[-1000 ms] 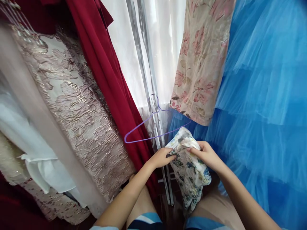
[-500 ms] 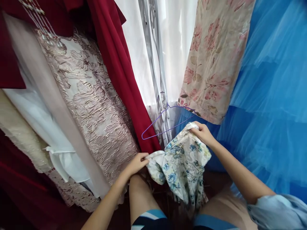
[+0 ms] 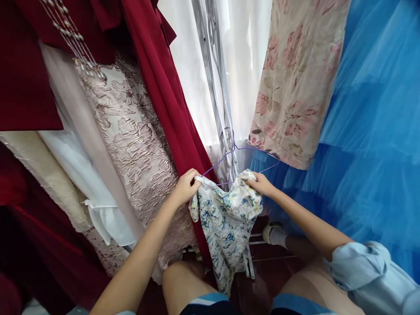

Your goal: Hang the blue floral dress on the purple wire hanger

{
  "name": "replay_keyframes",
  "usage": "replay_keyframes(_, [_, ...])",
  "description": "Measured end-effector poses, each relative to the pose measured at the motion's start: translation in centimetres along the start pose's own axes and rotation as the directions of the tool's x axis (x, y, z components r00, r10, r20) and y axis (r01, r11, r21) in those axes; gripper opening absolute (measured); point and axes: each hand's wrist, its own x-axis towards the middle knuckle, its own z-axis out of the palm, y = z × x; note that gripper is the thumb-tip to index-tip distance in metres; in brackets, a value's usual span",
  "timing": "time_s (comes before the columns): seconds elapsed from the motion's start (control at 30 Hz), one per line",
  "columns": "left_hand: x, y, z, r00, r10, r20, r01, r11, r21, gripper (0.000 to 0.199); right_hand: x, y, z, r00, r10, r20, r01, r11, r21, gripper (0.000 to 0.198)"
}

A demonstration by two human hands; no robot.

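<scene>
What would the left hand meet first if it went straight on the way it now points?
Past the floral garment it holds, the left hand would probably meet the purple hanger first. The red garment lies close to that line too, and this single view leaves the depth unclear.

Pale light brightens a white curtain (image 3: 246, 87) behind slim metal uprights (image 3: 210, 70). Below, dark reddish floor tiles (image 3: 262, 271) lie in shadow, thin seams showing.

No readable text or labels
</scene>
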Motion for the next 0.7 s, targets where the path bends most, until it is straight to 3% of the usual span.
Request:
replay_keyframes(0.1, [1.7,0.0,1.1,1.0,-0.002,-0.015,0.001,0.999,-0.035,0.009,-1.1,-1.0,0.6,0.999,-0.012,0.029,0.011,0.999,0.03,0.023])
replay_keyframes(0.3, [4.7,1.1,2.1,0.988,-0.153,-0.017,0.145,0.96,-0.238,0.012,-2.3,-2.6,1.9,0.989,-0.005,0.15,-0.018,0.989,0.148,0.017])
replay_keyframes(0.4, [5.9,2.1,2.0,0.995,-0.102,-0.024,0.095,0.972,-0.217,0.01,-2.8,-3.2,2.5,0.985,0.03,0.167,-0.062,0.979,0.193,0.016])
replay_keyframes(0.5, [6.0,2.5,1.9,0.997,-0.062,-0.037,0.057,0.99,-0.129,0.014,-3.4,-4.1,2.4,0.988,-0.036,0.153,0.002,0.977,0.212,0.015])
replay_keyframes(0.6, [5.1,2.2,2.2,0.992,-0.1,-0.077,0.095,0.994,-0.062,0.023,-3.8,-4.6,1.6,0.988,-0.153,0.021,0.146,0.97,0.194,0.016])
replay_keyframes(0.7, [4.0,1.5,2.8,0.986,-0.116,-0.118,0.109,0.992,-0.067,0.029,-3.5,-4.0,-0.1,0.94,-0.157,-0.301,0.201,0.972,0.121,0.019])
